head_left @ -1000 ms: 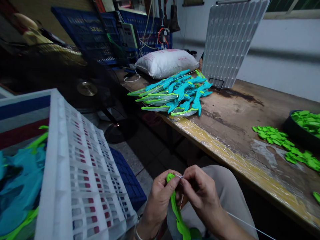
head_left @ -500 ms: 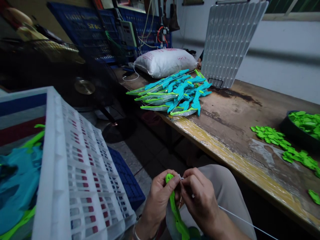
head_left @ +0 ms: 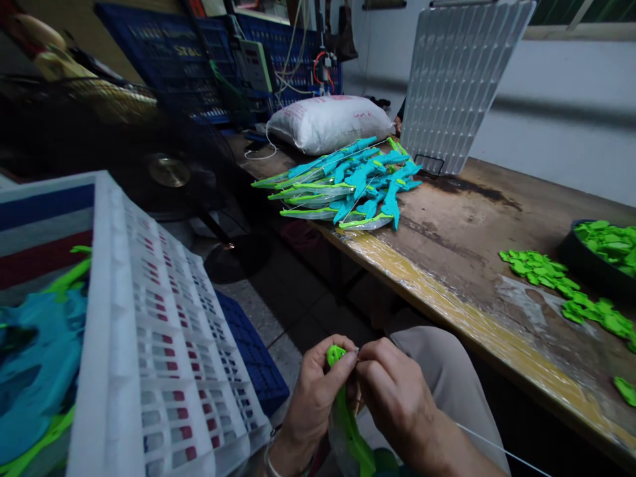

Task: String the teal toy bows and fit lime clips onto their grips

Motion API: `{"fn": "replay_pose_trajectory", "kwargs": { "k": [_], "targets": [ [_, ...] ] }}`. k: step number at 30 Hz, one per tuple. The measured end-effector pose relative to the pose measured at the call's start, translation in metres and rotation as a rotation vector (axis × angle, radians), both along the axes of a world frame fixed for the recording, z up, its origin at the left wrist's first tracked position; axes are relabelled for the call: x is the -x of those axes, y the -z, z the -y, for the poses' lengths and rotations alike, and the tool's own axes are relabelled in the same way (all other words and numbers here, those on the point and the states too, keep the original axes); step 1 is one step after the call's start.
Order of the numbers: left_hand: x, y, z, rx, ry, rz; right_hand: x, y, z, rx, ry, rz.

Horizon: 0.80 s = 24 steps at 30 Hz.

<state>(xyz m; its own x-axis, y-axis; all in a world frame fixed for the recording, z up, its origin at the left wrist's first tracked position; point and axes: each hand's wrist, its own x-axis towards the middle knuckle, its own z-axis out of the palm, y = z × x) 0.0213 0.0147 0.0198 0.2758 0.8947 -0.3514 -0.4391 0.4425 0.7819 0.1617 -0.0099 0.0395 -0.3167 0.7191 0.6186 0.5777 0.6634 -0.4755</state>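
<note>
Low in the head view, my left hand [head_left: 314, 402] is closed around the green tip of a toy bow [head_left: 352, 434], thumb pressed against its side. The bow's lower part drops out of the frame. Close beside it, my right hand [head_left: 395, 381] is pinched at the bow's tip on a thin white string [head_left: 489, 445], which runs off to the lower right. The fingertips hide how the string sits at the tip. Further up on the table lies a pile of blue-and-green toy bows [head_left: 358, 182] with strings.
On the left stands a white plastic crate [head_left: 169, 318] holding blue and green parts [head_left: 42, 358]. The wooden table [head_left: 457, 245] bears a white sack [head_left: 330, 122], loose green pieces [head_left: 541, 268] and a dark bowl [head_left: 571, 255] of more. A fan [head_left: 169, 171] stands at left.
My right hand has turned slightly and its fingers have closed in tighter at the bow's tip; the string that showed between the hands is now mostly hidden. The left hand keeps its hold.
</note>
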Motion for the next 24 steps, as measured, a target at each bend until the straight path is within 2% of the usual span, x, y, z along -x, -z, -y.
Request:
{"fn": "replay_pose_trajectory", "kwargs": {
  "k": [2, 4, 6, 8, 9, 11, 13, 15, 16, 18, 20, 24],
  "targets": [
    [0.0005, 0.0003, -0.0005, -0.019, 0.024, -0.003, -0.0002, 0.0017, 0.0009, 0.16, 0.045, -0.222],
    [0.0006, 0.0013, -0.0006, -0.028, 0.042, -0.012, -0.0004, 0.0026, 0.0012, 0.383, 0.087, -0.441],
    [0.0006, 0.002, -0.0006, -0.035, 0.052, -0.012, -0.0008, 0.0019, 0.0008, 0.631, 0.064, -0.611],
    [0.0006, 0.002, -0.0009, -0.047, 0.062, -0.004, -0.0015, -0.0002, 0.0, 0.808, 0.01, -0.695],
    [0.0008, 0.0018, -0.0014, -0.052, 0.065, 0.002, -0.0019, -0.0015, -0.0004, 0.827, 0.01, -0.688],
    [0.0016, 0.0013, -0.0031, -0.053, 0.077, 0.012, -0.0027, -0.0037, -0.0011, 0.684, 0.052, -0.578],
    [0.0026, 0.0013, -0.0054, -0.046, 0.095, 0.028, -0.0032, -0.0044, -0.002, 0.389, 0.077, -0.398],
    [0.0038, 0.0016, -0.0077, -0.035, 0.119, 0.052, -0.0036, -0.0032, -0.0032, 0.154, 0.032, -0.238],
    [0.0043, 0.0018, -0.0085, -0.031, 0.13, 0.059, -0.0038, -0.0022, -0.0038, 0.087, 0.008, -0.182],
    [0.005, 0.0021, -0.0092, -0.031, 0.142, 0.058, -0.0046, -0.0002, -0.0048, 0.044, -0.008, -0.109],
    [0.0052, 0.0022, -0.0088, -0.054, 0.128, 0.033, -0.0059, 0.0004, -0.0051, 0.066, -0.001, -0.086],
    [0.0054, 0.0027, -0.0068, -0.11, 0.101, -0.049, -0.01, -0.006, -0.0056, 0.248, -0.015, -0.176]
  ]
}}
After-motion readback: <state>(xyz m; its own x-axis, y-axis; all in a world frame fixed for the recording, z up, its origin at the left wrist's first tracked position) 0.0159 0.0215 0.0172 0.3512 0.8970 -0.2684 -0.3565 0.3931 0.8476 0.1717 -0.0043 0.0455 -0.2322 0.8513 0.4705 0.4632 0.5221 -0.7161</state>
